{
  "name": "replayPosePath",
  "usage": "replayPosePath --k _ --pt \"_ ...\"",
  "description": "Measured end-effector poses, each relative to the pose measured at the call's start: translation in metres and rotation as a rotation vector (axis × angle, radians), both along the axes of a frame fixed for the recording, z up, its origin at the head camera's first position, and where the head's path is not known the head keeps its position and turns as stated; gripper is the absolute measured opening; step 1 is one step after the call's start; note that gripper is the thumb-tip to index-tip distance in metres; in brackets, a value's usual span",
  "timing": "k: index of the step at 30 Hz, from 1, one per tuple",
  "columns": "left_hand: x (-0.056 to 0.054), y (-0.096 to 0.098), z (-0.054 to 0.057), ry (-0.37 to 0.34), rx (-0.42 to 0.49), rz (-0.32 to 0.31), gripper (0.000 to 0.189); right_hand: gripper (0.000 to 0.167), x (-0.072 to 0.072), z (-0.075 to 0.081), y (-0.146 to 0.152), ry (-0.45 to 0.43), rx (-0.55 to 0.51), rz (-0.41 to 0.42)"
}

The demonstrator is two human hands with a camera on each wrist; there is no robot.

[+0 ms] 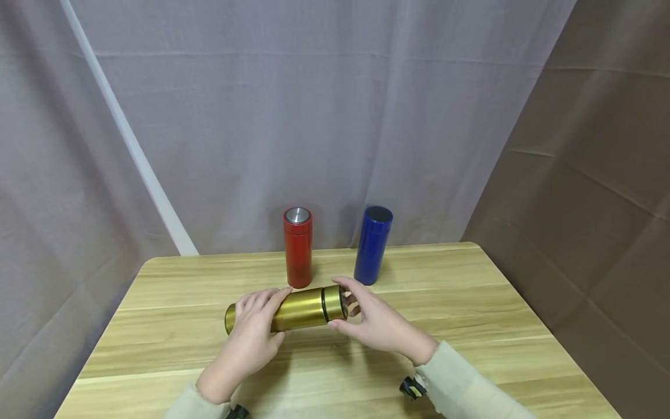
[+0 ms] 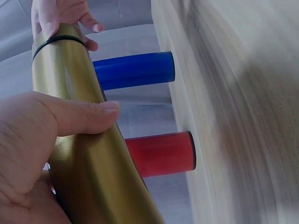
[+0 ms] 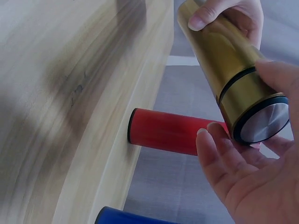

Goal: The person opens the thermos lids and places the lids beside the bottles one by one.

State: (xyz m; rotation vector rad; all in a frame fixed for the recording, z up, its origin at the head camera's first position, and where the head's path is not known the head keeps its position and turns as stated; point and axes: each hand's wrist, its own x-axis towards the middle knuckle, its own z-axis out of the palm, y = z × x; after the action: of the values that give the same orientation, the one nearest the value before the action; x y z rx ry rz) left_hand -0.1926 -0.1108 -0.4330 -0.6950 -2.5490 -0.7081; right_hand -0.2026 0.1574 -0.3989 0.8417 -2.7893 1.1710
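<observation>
My left hand point(image 1: 255, 329) grips the body of a gold thermos bottle point(image 1: 300, 309), thumb on the near side and fingers over the top. The bottle lies nearly level above the table, its capped end pointing right. At that end is my right hand point(image 1: 374, 320), its thumb resting by the dark seam of the gold cap point(image 3: 250, 95). The other right fingers point(image 3: 219, 158) spread loosely around the cap's far side, with a gap to the palm. The cap's silver disc top point(image 3: 264, 122) faces the right palm.
Behind the gold bottle, a red thermos bottle point(image 1: 299, 250) and a blue thermos bottle point(image 1: 373, 247) stand upright near the back edge of the wooden table point(image 1: 173, 331). Grey curtains point(image 1: 262, 128) hang behind, and a brown cloth point(image 1: 591, 192) hangs at the right.
</observation>
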Motion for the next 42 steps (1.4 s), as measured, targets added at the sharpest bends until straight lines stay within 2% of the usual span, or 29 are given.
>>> replayPosePath --k 4,9,14,19,22,27,30,34,42 --pt "0.0004 0.0002 0.0008 0.008 -0.004 0.0 0.086 0.088 -0.0003 -0.0007 -0.0003 -0.036 -0.057 -0.003" --pt "0.0015 0.0008 0.001 0.051 -0.032 0.001 0.088 0.08 -0.0022 -0.001 -0.0016 -0.065 -0.128 -0.036" --pt "0.0024 0.001 0.0003 0.089 -0.048 -0.001 0.087 0.07 -0.0017 -0.0014 -0.0022 -0.086 -0.107 -0.085" --pt "0.0027 0.0016 0.0007 0.076 -0.047 0.002 0.088 0.062 -0.0003 -0.0022 -0.0018 -0.09 -0.092 -0.068" --pt "0.0033 0.0018 0.0007 0.058 -0.044 0.005 0.088 0.061 -0.0003 -0.0033 -0.0008 -0.048 -0.097 -0.032" --pt "0.0041 0.0011 0.0009 0.024 -0.015 0.007 0.087 0.065 0.0 -0.0057 0.0015 0.092 -0.067 0.046" --pt "0.0039 0.0004 0.0011 -0.002 -0.001 0.009 0.087 0.071 0.001 -0.006 0.0019 0.128 -0.06 0.066" --pt "0.0029 0.0005 0.0011 -0.012 0.002 0.011 0.086 0.076 0.0015 -0.0044 0.0019 0.092 -0.071 0.043" --pt "0.003 0.0029 0.0009 0.054 -0.01 0.013 0.088 0.065 0.0001 -0.0062 0.0012 -0.102 -0.14 -0.102"
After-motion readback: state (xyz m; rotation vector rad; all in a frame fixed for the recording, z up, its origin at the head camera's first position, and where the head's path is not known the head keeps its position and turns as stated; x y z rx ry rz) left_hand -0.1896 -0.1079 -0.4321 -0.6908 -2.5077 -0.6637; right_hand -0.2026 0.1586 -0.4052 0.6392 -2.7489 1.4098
